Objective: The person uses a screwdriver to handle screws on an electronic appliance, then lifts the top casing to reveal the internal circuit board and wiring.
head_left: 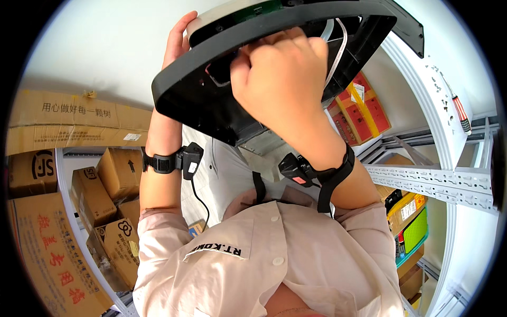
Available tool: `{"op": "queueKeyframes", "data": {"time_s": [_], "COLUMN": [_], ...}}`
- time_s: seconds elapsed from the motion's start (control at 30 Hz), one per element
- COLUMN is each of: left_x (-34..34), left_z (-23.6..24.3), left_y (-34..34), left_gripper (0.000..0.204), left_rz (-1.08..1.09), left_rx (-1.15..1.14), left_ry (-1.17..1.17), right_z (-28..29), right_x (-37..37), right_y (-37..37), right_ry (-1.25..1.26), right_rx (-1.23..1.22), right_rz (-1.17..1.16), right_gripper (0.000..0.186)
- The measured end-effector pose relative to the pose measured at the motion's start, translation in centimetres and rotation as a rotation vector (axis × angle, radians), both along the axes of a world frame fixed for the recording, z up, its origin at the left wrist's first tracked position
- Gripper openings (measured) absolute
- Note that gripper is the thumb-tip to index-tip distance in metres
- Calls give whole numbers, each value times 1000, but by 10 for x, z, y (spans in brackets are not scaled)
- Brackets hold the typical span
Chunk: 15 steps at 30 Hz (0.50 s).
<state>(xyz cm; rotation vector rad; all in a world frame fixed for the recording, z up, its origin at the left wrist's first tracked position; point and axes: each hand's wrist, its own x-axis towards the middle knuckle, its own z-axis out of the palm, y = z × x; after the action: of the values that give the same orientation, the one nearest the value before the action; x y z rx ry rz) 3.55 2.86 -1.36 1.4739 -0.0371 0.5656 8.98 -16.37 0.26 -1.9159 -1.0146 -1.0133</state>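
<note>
A black plastic housing [185, 98] with a thick curved rim is held up, tilted, in front of me. Behind its left end is my left hand [177, 45], fingers wrapped against the outer side. My right hand [285, 74] reaches over the hollow inside, its fingers curled and their tips hidden behind the knuckles, so I cannot make out what they pinch. Beside it runs a pale flat cable [339, 53] inside the shell. Along the top edge shows a strip of green circuit board [259, 11].
On the white surface at right lie a screwdriver [461, 113] with a red and black handle, scattered screws [443, 87] and a black flat panel [412, 31]. Cardboard boxes [79, 127] fill the left shelves. A red box [364, 108] and metal rack [433, 182] stand at right.
</note>
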Motion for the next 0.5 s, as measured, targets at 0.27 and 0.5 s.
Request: {"op": "queueKeyframes", "data": {"time_s": [0.27, 0.5], "left_x": [-3, -5], "left_z": [20, 30], "left_y": [-23, -29], "left_gripper": [99, 113], "left_rz": [18, -6], "left_rx": [-46, 21], "left_ry": [-58, -104], "right_z": [12, 2], "right_x": [-8, -8], "right_y": [-2, 8], "right_ry": [55, 55], "right_rx": [-92, 121], "right_rz": [-44, -41], "right_gripper": [12, 9]}}
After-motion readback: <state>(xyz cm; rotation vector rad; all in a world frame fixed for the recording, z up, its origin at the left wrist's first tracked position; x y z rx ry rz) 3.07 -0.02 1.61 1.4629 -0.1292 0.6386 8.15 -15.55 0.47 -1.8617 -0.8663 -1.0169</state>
